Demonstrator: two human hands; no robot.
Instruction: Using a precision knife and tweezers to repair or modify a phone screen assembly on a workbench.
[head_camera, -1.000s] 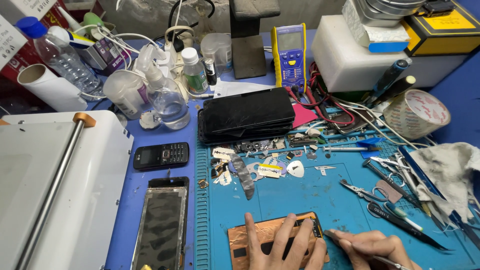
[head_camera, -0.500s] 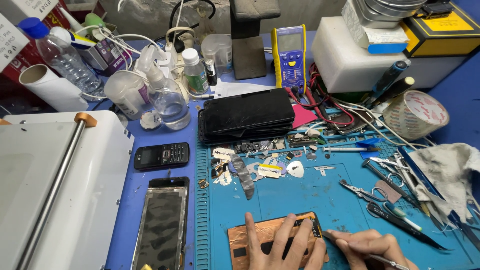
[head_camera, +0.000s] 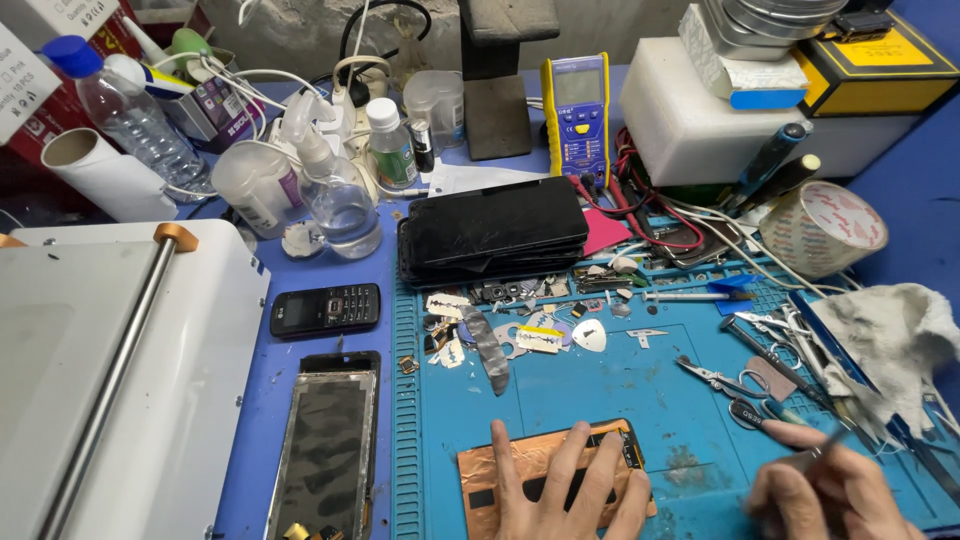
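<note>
A: Head view: your left hand (head_camera: 565, 495) lies flat, fingers spread, pressing the copper-backed panel (head_camera: 545, 470) onto the blue mat (head_camera: 600, 390).

B: Your right hand (head_camera: 830, 495) is curled shut around a thin tool (head_camera: 822, 447). Far back, a yellow-and-black box (head_camera: 880, 65) tops the white block (head_camera: 690, 120).

— How many phones lay out? 
— One keypad phone (head_camera: 326, 309), one stack of dark screens (head_camera: 494, 229), one bare panel (head_camera: 325, 447). 
— Bottles? 
— Three: a water bottle (head_camera: 133, 115), a spray bottle (head_camera: 335, 200), a small white-capped bottle (head_camera: 392, 147). One meter (head_camera: 577, 113), one tape roll (head_camera: 836, 226), two hands (head_camera: 570, 495) (head_camera: 825, 495).
</note>
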